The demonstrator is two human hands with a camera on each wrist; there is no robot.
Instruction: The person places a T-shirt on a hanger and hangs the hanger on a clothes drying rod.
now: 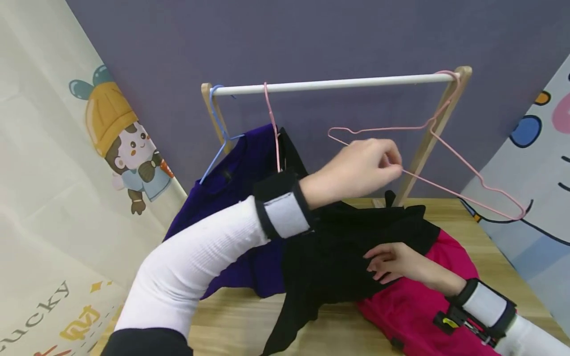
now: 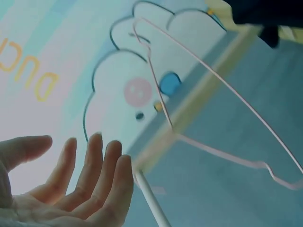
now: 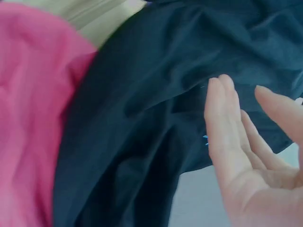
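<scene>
My left hand [image 1: 367, 165] is raised before the rack and overlaps the lower bar of a pink hanger [image 1: 463, 160] in the head view. In the left wrist view the fingers [image 2: 94, 163] spread loosely with nothing between them, and the bare hanger [image 2: 213, 71] hangs apart from them. Low over a black garment [image 1: 338, 257] is my right hand [image 1: 401, 264], its fingers relaxed and holding nothing. That garment lies partly across a bright pink one [image 1: 450, 257]. In the right wrist view the black cloth [image 3: 137, 104] spreads beyond the fingers.
A clothes rack with a white rail [image 1: 329, 85] and wooden posts stands at the back. On its left hang a blue hanger [image 1: 220, 133] bearing a dark blue garment [image 1: 249, 153] and a second pink hanger [image 1: 271, 118]. Printed curtains [image 1: 44, 148] flank the wooden tabletop [image 1: 240, 321].
</scene>
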